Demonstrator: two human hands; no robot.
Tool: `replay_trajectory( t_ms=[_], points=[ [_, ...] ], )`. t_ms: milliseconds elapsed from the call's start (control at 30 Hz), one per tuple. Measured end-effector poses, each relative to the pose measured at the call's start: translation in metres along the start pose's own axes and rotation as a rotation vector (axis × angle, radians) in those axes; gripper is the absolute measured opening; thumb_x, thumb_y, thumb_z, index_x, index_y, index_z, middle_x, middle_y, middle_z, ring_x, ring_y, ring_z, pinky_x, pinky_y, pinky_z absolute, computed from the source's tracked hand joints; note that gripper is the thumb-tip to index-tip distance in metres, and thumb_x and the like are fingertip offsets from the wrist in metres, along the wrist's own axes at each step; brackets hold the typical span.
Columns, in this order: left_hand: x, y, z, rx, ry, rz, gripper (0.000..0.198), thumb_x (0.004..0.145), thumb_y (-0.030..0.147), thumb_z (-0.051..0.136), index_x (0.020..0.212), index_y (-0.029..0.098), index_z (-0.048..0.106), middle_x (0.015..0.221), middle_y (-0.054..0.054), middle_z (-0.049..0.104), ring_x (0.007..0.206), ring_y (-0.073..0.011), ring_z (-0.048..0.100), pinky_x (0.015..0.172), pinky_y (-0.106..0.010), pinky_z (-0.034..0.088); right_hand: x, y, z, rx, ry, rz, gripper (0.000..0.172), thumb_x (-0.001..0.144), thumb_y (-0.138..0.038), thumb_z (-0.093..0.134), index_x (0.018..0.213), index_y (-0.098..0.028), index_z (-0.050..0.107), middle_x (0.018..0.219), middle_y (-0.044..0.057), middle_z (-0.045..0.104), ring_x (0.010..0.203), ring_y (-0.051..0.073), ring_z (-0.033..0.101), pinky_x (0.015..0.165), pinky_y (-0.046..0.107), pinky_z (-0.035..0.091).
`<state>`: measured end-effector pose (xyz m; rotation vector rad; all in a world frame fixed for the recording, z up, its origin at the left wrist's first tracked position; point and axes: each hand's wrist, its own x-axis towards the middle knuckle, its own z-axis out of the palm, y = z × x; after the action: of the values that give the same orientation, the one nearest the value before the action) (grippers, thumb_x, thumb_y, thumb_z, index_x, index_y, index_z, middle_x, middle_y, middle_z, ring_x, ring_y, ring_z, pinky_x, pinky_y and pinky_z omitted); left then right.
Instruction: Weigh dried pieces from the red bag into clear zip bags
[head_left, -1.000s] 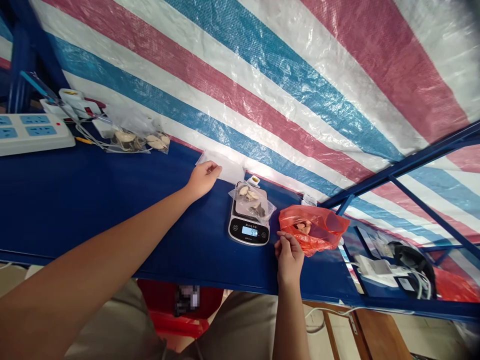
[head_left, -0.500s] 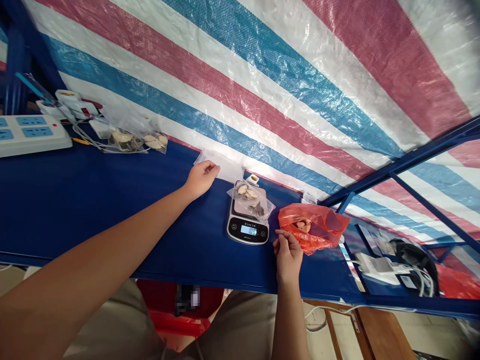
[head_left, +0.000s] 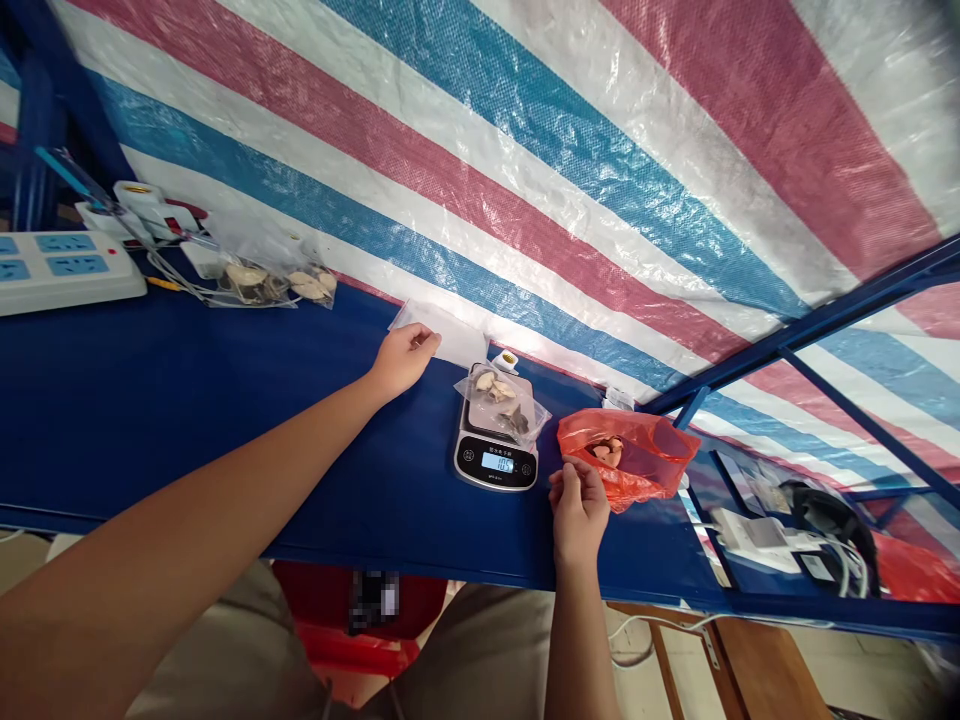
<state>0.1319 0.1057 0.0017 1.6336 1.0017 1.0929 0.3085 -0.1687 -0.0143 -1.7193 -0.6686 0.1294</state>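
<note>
A small digital scale (head_left: 491, 470) with a lit display stands on the blue table. Across its pan lies a clear plastic bag (head_left: 538, 418) with pale and dark dried slices (head_left: 495, 388), perhaps mushroom. My left hand (head_left: 405, 358) rests beyond the scale to the left, at the edge of flat clear bags (head_left: 457, 340). Its fingers are closed; whatever they pinch, if anything, is hidden. To the right of the scale, my right hand (head_left: 581, 505) has curled fingers beside an open red plastic bag (head_left: 652, 455) with brownish pieces (head_left: 607, 452) inside. Anything between those fingertips cannot be made out.
Bagged dried slices (head_left: 251, 282) lie at the back left, near a power strip (head_left: 67, 268) and cables. A small white item (head_left: 506, 360) stands behind the scale. A striped tarp (head_left: 450, 180) hangs behind the table. Chargers and cables (head_left: 757, 535) lie at the right.
My right hand has shifted slightly right, and its fingers have curled in more. The last digit on the scale's display has changed. My left hand stays in place.
</note>
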Motion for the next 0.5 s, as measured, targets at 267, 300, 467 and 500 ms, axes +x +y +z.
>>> replay_trajectory(
  t_ms=[267,300,467,500],
  points=[
    [0.002,-0.003,0.000,0.002,-0.004,0.007,0.025,0.083,0.042,0.060,0.069,0.021,0.060,0.064,0.000,0.060,0.063,-0.0169,0.055,0.063,-0.030,0.043,0.024,-0.037,0.012,-0.215,-0.013,-0.063,0.049,0.088,-0.058,0.061,0.113,-0.017,0.062,0.084,0.010,0.076,0.070,0.024,0.069,0.072,0.036,0.052],
    [0.002,-0.003,0.000,-0.001,-0.003,0.007,0.025,0.083,0.041,0.060,0.069,0.021,0.060,0.064,0.000,0.060,0.063,-0.0169,0.055,0.063,-0.030,0.043,0.028,-0.040,0.016,-0.253,-0.037,-0.061,0.050,0.086,-0.059,0.062,0.114,-0.017,0.062,0.083,0.010,0.077,0.072,0.025,0.070,0.072,0.037,0.051],
    [0.002,-0.002,0.000,-0.009,-0.010,0.009,0.024,0.083,0.041,0.060,0.070,0.021,0.060,0.063,0.000,0.059,0.063,-0.0170,0.055,0.063,-0.031,0.043,0.047,-0.058,0.043,-0.252,-0.161,-0.108,0.042,0.081,-0.052,0.069,0.104,-0.017,0.067,0.079,0.008,0.075,0.071,0.024,0.069,0.067,0.034,0.052],
    [0.002,-0.002,0.000,-0.011,-0.010,0.007,0.024,0.084,0.040,0.060,0.070,0.021,0.060,0.063,0.000,0.059,0.064,-0.0171,0.055,0.063,-0.031,0.043,0.049,-0.066,0.046,-0.213,-0.172,-0.147,0.039,0.083,-0.050,0.068,0.102,-0.016,0.068,0.082,0.009,0.076,0.072,0.023,0.070,0.067,0.033,0.052]
  ],
)
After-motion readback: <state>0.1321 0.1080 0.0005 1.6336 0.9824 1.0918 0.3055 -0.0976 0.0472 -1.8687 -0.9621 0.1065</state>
